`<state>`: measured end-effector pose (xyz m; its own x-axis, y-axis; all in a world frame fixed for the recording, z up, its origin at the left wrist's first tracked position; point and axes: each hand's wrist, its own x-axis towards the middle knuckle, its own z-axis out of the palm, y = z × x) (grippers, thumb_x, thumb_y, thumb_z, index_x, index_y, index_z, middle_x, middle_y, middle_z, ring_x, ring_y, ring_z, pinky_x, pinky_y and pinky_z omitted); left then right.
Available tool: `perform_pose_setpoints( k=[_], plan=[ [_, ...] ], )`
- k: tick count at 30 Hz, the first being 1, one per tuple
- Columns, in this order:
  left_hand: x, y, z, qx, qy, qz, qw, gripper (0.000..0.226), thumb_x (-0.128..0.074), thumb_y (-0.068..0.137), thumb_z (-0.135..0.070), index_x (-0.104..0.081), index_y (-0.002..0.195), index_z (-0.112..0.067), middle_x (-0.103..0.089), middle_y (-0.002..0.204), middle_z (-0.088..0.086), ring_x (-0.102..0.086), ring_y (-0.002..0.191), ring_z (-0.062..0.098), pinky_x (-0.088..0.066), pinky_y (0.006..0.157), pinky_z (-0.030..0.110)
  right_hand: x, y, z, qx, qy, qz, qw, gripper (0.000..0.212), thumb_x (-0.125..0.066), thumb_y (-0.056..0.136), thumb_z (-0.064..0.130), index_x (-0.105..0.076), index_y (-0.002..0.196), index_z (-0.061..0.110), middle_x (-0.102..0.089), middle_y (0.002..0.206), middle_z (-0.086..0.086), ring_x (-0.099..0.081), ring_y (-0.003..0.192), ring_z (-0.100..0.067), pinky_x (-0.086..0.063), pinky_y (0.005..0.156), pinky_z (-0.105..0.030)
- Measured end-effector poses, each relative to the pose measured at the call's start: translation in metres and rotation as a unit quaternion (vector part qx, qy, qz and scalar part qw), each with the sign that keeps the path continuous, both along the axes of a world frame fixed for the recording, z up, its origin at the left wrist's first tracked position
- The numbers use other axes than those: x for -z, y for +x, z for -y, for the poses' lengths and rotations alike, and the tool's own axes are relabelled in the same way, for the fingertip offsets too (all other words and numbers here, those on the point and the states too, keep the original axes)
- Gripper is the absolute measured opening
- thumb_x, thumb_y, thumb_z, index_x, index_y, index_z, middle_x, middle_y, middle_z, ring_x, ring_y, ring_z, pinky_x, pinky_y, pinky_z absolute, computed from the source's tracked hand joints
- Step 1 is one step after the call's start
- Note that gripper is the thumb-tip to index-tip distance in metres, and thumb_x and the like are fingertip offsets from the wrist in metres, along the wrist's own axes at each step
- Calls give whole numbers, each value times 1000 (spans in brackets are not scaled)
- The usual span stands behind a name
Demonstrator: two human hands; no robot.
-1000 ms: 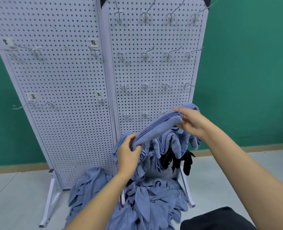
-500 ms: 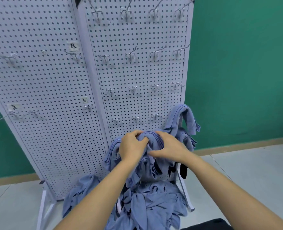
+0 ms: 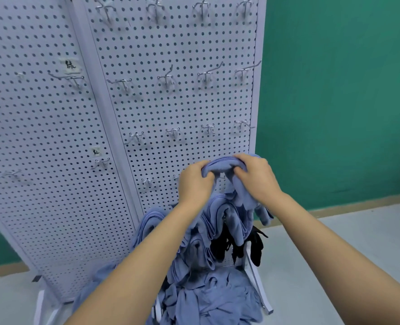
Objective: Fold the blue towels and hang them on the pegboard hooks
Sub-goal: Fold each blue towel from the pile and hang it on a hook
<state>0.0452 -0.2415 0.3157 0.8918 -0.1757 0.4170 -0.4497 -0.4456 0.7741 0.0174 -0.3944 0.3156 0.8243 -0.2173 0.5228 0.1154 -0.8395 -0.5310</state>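
The person is standing close to the white pegboard (image 3: 184,109) with both bare arms reaching forward. The left grip (image 3: 195,184) is curling its fingers around one end of a folded blue towel (image 3: 222,165), thumb side pressed into the cloth. The right grip (image 3: 257,177) is pinching the other end of the same towel, its fingers bent over the top fold, so both are clamping fabric and neither is spread. The towel is bunching into a thick roll between them, held up against the lower right part of the board, and its loose end is hanging down under the right wrist. I cannot tell whether it is resting on a hook there, because the cloth and fingers are covering that spot.

Just below, more hung towels (image 3: 220,221) are draping in overlapping folds from the bottom rows, and some black cloths (image 3: 253,246) are dangling beside them at the right. A heap of unfolded towels (image 3: 215,299) is lying on the floor (image 3: 358,254) at the foot of the stand. Bare metal hooks (image 3: 168,78) are sticking out in rows higher up the panel. The left panel (image 3: 30,137) is carrying a few hooks and small paper labels (image 3: 70,66). A green wall (image 3: 335,102) is standing behind everything.
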Motion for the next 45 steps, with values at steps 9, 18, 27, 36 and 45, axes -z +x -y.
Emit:
perform_pose_setpoints(
  k=[9, 18, 27, 36, 45],
  plan=[
    [22, 47, 33, -34, -51, -64, 996, 28, -43, 87, 4, -65, 86, -13, -50, 60, 2, -33, 51, 13, -29, 48, 22, 22, 63, 9, 24, -7, -88, 996, 25, -43, 94, 12, -60, 112, 9, -67, 100, -16, -59, 94, -37, -48, 76, -43],
    [89, 50, 40, 4, -55, 15, 998, 49, -47, 96, 0, -45, 142, -16, -43, 145, -3, -38, 134, 10, -32, 114, 31, 81, 46, 21, -59, 62, -102, 991, 37, -58, 92, 12, -54, 128, 16, -67, 114, -5, -61, 103, -24, -45, 82, -30],
    [102, 48, 33, 51, -2, -38, 998, 65, -42, 99, -7, -13, 151, -32, -30, 154, 0, -41, 133, 27, -38, 109, 42, 85, 45, 8, -74, 88, -108, 987, 29, -61, 90, 8, -59, 119, 10, -66, 110, -4, -60, 98, -18, -41, 81, -21],
    [83, 0, -29, 19, 82, -96, 992, 52, -45, 100, -27, -27, 149, -20, -36, 150, 5, -43, 131, 26, -39, 106, 43, 62, -9, -11, -32, 44, -98, 994, 51, -65, 89, 16, -48, 136, 8, -51, 137, -8, -48, 126, -23, -36, 105, -30],
    [90, -79, -117, -27, 117, -83, 989, 32, -41, 102, -22, -57, 125, -9, -62, 118, 8, -55, 98, 20, -41, 82, 27, 75, -95, -87, -108, 9, -169, 980, 34, -58, 95, 13, -55, 128, 4, -61, 122, -14, -57, 109, -28, -44, 100, -38]
  ],
)
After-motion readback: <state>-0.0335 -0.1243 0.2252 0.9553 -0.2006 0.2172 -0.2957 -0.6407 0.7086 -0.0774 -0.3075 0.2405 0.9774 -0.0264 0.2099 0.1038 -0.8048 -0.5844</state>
